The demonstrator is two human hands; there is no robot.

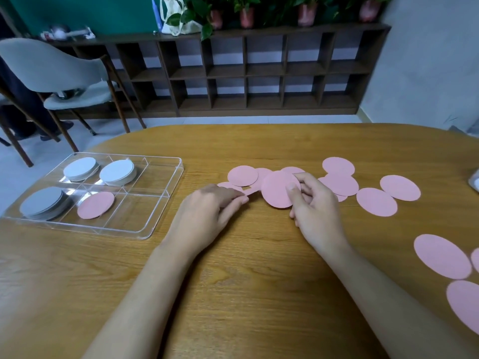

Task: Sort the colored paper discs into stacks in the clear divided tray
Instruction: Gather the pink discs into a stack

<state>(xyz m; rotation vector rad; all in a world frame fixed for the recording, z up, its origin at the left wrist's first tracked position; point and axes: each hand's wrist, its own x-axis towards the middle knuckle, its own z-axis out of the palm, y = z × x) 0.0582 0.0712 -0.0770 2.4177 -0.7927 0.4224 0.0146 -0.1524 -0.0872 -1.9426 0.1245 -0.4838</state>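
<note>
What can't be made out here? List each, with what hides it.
Head view:
- Disc count in each grey stack: edges too fine.
- Pink disc at right edge: cut off by frame.
- Whether left hand pinches or presses its disc: fingers cover it.
- Discs behind right hand and its held disc: partly hidden.

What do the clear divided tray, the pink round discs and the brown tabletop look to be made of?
Clear divided tray: likely rigid acrylic-type plastic, glossy; see-through walls, bright edge glints.
Pink round discs: matte paper or thin card; flat colour, no sheen, lying flat.
Brown oval table: wood or wood-look veneer, satin; grain lines show, solid or laminate unclear.
</note>
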